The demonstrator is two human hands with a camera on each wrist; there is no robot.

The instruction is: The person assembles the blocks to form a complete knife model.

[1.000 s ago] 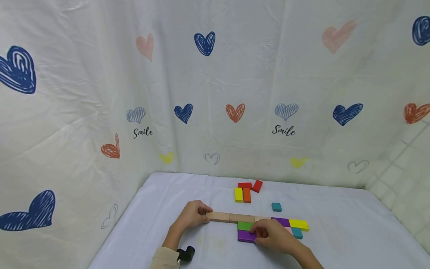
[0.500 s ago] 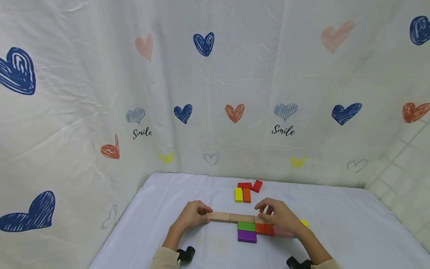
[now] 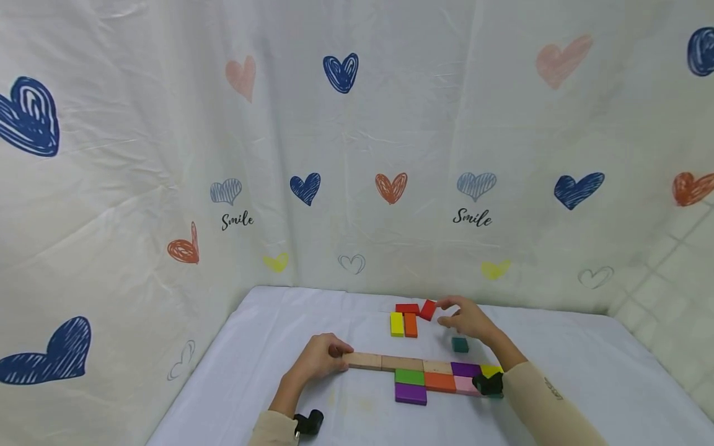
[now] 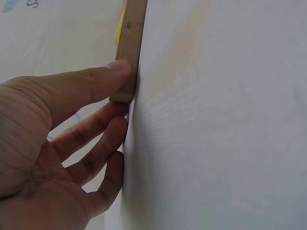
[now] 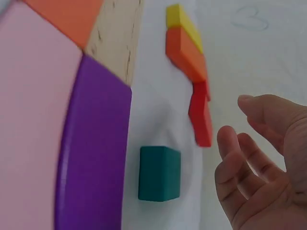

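Note:
My left hand pinches the left end of a row of plain wooden blocks; in the left wrist view the thumb lies on the end block with a finger behind it. My right hand reaches to the back of the table, thumb and fingers apart around nothing, just right of a tilted red block. In the right wrist view that red block lies left of the spread fingers. A small teal block sits below the right hand.
Beside the red block lie another red block, a yellow block and an orange block. Along the wooden row are green, purple, orange-red and pink blocks. The right sleeve covers part of the row's right end.
My right hand has moved from the purple and green blocks, over the row, to the back beside the red block. The orange-red block beneath it came into view. The left hand has stayed put.

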